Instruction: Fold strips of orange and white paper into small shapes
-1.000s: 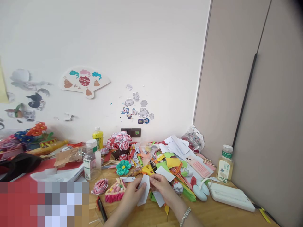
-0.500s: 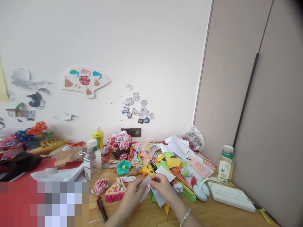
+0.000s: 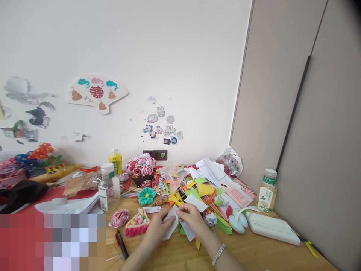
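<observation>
Both my hands meet low in the middle of the view over a wooden table [image 3: 254,252]. My left hand [image 3: 156,227] and my right hand [image 3: 191,220] pinch a small white piece of paper [image 3: 170,226] between their fingertips. The paper is partly folded and tilted. A silver bracelet [image 3: 218,254] is on my right wrist. Another white scrap [image 3: 187,230] lies under my right hand. A pink paper flower [image 3: 119,218] and a pink woven paper piece [image 3: 137,224] lie just left of my left hand.
A heap of coloured paper scraps [image 3: 203,194] lies behind my hands. Paper roses [image 3: 141,167], a teal flower [image 3: 146,195], bottles [image 3: 108,186], a tea bottle [image 3: 266,190], a white box [image 3: 272,227], a black pen [image 3: 122,244] and a pink phone [image 3: 235,194] crowd the table. Stickers cover the wall.
The white paper has been folded smaller between my fingertips. The camera has tipped slightly, so the scene sits a little higher and to the left.
</observation>
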{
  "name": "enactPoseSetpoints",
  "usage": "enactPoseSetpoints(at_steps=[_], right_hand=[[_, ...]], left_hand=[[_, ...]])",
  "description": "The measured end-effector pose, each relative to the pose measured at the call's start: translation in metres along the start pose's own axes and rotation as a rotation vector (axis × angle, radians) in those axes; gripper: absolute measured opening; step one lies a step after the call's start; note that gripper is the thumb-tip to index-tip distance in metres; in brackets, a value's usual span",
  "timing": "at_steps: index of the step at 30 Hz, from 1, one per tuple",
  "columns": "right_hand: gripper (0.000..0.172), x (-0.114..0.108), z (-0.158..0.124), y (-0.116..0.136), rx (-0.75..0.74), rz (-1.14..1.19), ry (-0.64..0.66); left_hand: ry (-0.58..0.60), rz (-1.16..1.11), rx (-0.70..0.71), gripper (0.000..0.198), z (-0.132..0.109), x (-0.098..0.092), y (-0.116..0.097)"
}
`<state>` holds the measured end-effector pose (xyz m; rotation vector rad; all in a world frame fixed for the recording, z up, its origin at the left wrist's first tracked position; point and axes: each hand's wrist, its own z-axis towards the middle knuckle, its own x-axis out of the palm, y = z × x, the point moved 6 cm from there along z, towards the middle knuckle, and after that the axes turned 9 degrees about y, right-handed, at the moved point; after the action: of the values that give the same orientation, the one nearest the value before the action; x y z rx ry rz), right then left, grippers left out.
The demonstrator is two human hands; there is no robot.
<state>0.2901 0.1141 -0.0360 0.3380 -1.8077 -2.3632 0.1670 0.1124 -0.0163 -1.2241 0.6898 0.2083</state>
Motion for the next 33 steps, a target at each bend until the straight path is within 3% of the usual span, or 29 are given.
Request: enactPoseSetpoints(at_steps=[6,12,22,25,29,33], right_hand=[[0.023,0.002,0.000,-0.001,-0.041,-0.150,0.032],[0.023,0.003,0.000,0.001,-0.081,-0.398,-0.030],[0.016,0.008,0.000,0.004,-0.098,-0.371,-0.026],[0.016,0.006,-0.001,0.006,-0.114,-0.394,-0.047],[0.018,0.004,-0.003,0.010,-0.146,-0.440,-0.072],[0.018,0.003,-0.005,0.012,-0.163,-0.480,-0.077]], left_hand=[[-0.021,-0.137,0.006,0.029,-0.001,-0.002,0.002],[-0.009,-0.196,-0.016,0.031,0.000,0.000,0.005],[-0.046,-0.242,-0.051,0.032,0.000,-0.002,0.008],[-0.039,-0.333,-0.051,0.042,0.001,0.000,0.009],[0.000,-0.560,-0.177,0.058,0.002,0.005,0.022],[0.095,-0.721,-0.240,0.050,0.004,0.012,0.027]])
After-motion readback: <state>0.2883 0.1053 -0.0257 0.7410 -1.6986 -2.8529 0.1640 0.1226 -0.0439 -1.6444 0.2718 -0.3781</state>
